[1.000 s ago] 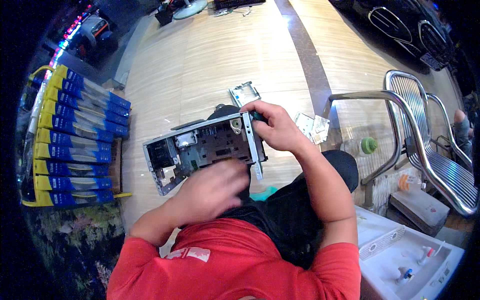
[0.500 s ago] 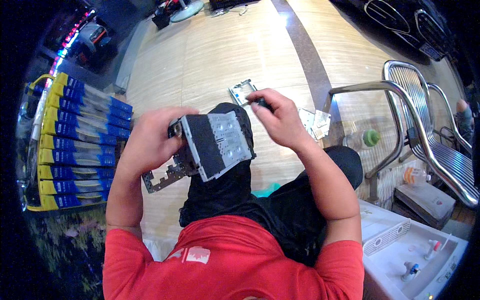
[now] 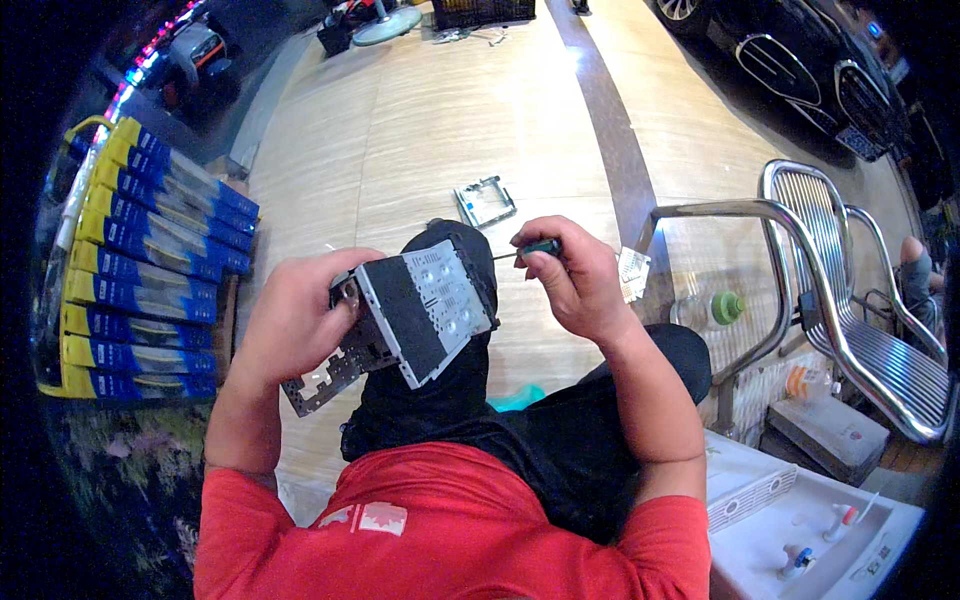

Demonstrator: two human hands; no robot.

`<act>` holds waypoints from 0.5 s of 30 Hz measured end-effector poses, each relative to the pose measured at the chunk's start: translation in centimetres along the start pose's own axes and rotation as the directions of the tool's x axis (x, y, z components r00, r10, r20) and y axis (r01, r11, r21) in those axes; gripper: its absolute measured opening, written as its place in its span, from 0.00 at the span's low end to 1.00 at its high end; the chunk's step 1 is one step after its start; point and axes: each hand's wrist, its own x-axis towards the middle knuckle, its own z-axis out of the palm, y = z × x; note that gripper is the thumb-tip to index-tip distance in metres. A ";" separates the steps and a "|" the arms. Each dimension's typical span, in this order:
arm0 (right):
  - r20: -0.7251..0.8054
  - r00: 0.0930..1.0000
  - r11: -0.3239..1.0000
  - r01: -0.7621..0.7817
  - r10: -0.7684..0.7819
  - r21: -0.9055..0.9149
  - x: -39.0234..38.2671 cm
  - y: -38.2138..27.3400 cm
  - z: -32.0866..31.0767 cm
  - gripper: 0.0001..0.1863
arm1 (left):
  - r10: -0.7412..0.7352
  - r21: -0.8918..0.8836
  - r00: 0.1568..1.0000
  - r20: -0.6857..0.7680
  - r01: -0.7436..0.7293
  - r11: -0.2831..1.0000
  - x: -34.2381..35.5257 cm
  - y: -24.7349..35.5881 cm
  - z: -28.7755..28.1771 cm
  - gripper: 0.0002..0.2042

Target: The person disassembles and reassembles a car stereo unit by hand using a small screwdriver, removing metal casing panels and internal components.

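My left hand (image 3: 300, 310) is closed round the left side of a boxy metal electronic unit (image 3: 450, 290), silver with a broad black band. The unit rests tilted over my left knee. A perforated metal bracket (image 3: 328, 385) sticks out below my left hand, next to the unit. In my right hand (image 3: 582, 285) is a screwdriver (image 3: 543, 248) with a dark green handle. Its thin shaft points left toward the unit's far right edge; whether the tip touches is unclear. Beyond my knee, an open metal frame (image 3: 466, 205) lies on the floor.
Blue and yellow packages (image 3: 150, 270) fill a rack at left. A metal chair (image 3: 840, 270) stands at right, near a green-capped bottle (image 3: 728, 307). Pale flat parts (image 3: 633, 275) lie beyond my right wrist. A white water dispenser (image 3: 760, 480) is at lower right.
My right hand has come lower and slightly right, and the screwdriver shaft now shows, pointing at the unit. The whole view has shifted a little; my left hand keeps its hold.
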 end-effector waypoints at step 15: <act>0.080 0.983 0.967 0.180 -0.168 -0.180 0.6 -0.4 1.2 0.17 | 0.033 0.165 0.993 0.117 -0.052 0.985 2.6 2.2 -0.1 0.17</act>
